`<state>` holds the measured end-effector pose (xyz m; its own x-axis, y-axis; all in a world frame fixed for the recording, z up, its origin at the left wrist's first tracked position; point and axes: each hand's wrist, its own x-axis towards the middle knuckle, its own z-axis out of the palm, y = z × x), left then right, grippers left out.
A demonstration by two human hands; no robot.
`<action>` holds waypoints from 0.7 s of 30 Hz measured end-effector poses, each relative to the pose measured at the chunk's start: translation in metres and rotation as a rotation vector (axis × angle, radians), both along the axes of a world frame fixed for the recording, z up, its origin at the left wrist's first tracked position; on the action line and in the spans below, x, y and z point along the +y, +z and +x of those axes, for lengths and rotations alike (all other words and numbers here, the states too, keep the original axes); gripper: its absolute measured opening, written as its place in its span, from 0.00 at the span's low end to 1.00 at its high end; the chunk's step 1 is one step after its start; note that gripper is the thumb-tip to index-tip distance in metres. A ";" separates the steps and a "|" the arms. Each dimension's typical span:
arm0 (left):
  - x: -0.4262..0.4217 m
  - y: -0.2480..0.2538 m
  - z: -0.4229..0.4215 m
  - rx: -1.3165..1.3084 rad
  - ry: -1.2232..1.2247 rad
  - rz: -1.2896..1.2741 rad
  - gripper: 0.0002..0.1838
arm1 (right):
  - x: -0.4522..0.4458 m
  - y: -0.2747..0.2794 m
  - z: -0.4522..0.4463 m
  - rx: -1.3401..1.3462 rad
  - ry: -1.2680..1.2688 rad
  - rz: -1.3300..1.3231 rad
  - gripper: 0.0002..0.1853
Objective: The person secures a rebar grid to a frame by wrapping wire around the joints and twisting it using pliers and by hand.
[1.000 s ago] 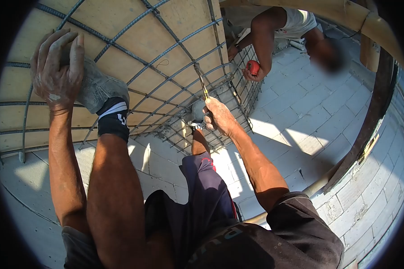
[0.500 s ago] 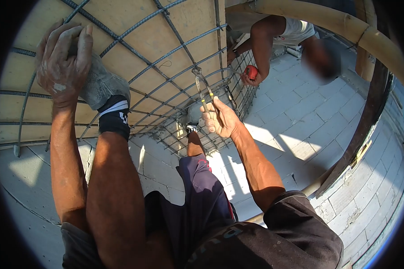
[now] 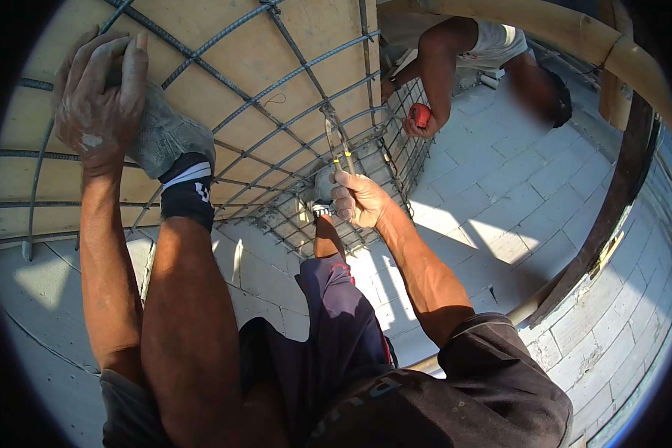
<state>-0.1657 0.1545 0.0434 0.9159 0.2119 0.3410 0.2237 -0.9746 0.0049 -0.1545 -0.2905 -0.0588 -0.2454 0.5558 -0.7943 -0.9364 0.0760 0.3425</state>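
My right hand (image 3: 360, 200) is closed round the handles of steel pincers (image 3: 329, 128) with yellow marks. Their jaws meet a vertical bar of the rebar mesh (image 3: 235, 95), near a crossing. At the upper left, my left hand (image 3: 101, 101), smeared with pale dust, has its fingers curled round a rebar. Beside it my left foot, in a grey dusty shoe (image 3: 170, 133) and black sock, is braced on the mesh. My other foot (image 3: 322, 209) stands lower, among the bars.
Pale boards (image 3: 187, 26) back the mesh. A co-worker at the upper right holds a red round object (image 3: 420, 115), possibly a tape measure. A bamboo pole (image 3: 560, 26) arches above. A dark curved beam (image 3: 612, 216) runs down the right, before a grey block wall (image 3: 523, 175).
My right hand has shifted slightly left and its fingers have wrapped more closely round the pincers' handles. The co-worker's head has moved a little right. My left hand stays on the bar.
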 end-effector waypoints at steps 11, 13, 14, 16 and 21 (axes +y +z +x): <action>-0.002 -0.001 -0.002 -0.025 0.010 -0.019 0.08 | 0.028 0.056 0.037 -1.298 1.736 -0.552 0.30; -0.003 0.000 -0.002 -0.029 0.017 -0.024 0.09 | 0.018 0.044 0.042 -1.246 1.615 -0.398 0.30; -0.002 0.000 -0.002 -0.012 0.003 -0.004 0.09 | 0.013 0.040 0.045 -1.200 1.481 -0.356 0.30; 0.001 -0.001 -0.003 0.021 -0.026 0.033 0.09 | 0.016 0.045 0.061 -0.701 1.242 -0.309 0.33; 0.002 -0.001 -0.003 0.010 -0.011 -0.012 0.07 | 0.012 0.031 0.017 -0.137 0.000 -0.062 0.31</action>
<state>-0.1684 0.1567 0.0421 0.9214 0.2060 0.3297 0.2133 -0.9769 0.0142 -0.1372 -0.2786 -0.0274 -0.1323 0.5048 -0.8530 -0.9740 0.0933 0.2063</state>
